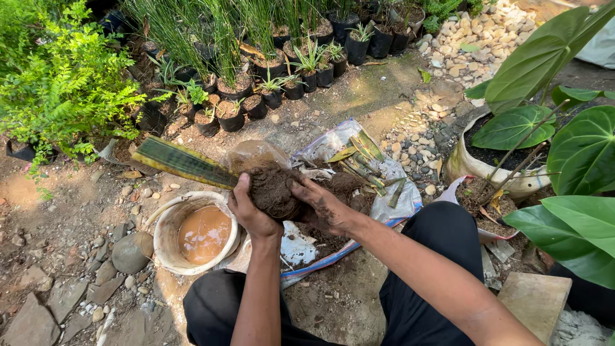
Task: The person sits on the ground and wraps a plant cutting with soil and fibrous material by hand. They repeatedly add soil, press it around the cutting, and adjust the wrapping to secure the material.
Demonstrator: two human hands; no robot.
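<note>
The clump of dark soil (272,192) sits between both hands, held above the plastic sheet (391,192) spread on the ground, near that sheet's left edge. The left hand (250,208) curls around its left side, fingers closed against it and thumb on top; the right hand (323,205) presses in from the right, fingers bent and smeared with dirt. A long flat leaf cutting (182,161), green with pale yellow margins and darker bands, sticks out of the clump toward the upper left, and a thin clear plastic bag (256,154) stands crumpled just behind it.

The clump looks moist and crumbly, probably soft enough to shed bits if squeezed hard or left unsupported, so cupping it from the sides and underneath seems the safer hold. The leaf looks stiff and leathery; it would likely lever loose from the soil if lifted by its free end.

More loose soil (346,189) and several short cut leaf pieces (362,160) lie on the sheet to the right. By the sheet's left edge stands a round white bucket (168,243), its rim worn, holding muddy brown water. Rough grey stones (131,252) lie beside it. Along the far side, small black nursery pots (230,115) hold grassy seedlings, and to the right a white pot (474,168) carries a plant with broad, glossy, heart-shaped leaves (512,127).
</note>
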